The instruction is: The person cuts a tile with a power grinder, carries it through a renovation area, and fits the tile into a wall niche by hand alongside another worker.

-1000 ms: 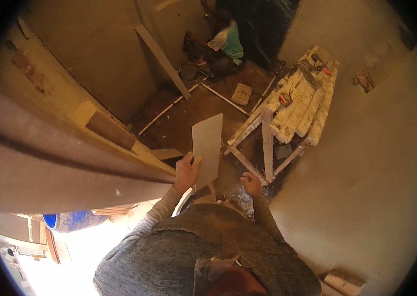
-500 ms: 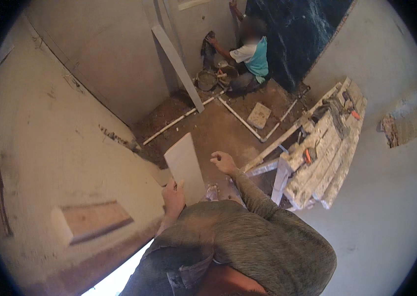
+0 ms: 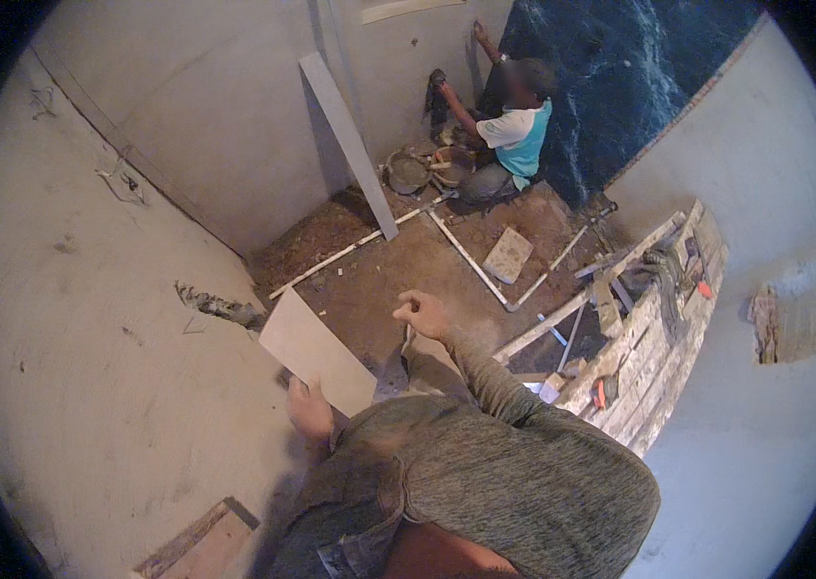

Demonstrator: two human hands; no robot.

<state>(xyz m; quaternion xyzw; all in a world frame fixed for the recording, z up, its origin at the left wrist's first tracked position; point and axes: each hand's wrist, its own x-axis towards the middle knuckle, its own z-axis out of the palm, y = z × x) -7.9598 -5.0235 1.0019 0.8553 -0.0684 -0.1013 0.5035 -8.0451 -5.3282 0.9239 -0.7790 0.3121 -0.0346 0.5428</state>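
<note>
My left hand (image 3: 311,413) grips the near edge of a pale, flat rectangular tile (image 3: 316,349), held tilted beside the left wall. To its right, my right hand (image 3: 424,317) hangs over the dirt floor, apart from the tile. The fingers of that hand are curled together in a pinch; anything between them is too small to make out. Farther off, a co-worker (image 3: 522,140) in a turquoise and white shirt kneels by the far wall, one hand raised against it and the other low on a dark object. Two buckets (image 3: 409,171) of mortar stand beside that person.
A long straightedge board (image 3: 350,145) leans on the far wall. White pipes (image 3: 470,261) run along the floor beside a loose pale slab (image 3: 508,256). At right stands a rough plank platform (image 3: 659,328) bearing a tape measure (image 3: 606,393) and other tools. Blue marbled panelling (image 3: 610,87) covers the far right wall.
My left hand has shifted left and lower, and the tile has tilted over to the left. My right hand has moved slightly left. The whole view has swung, showing more of the left wall.
</note>
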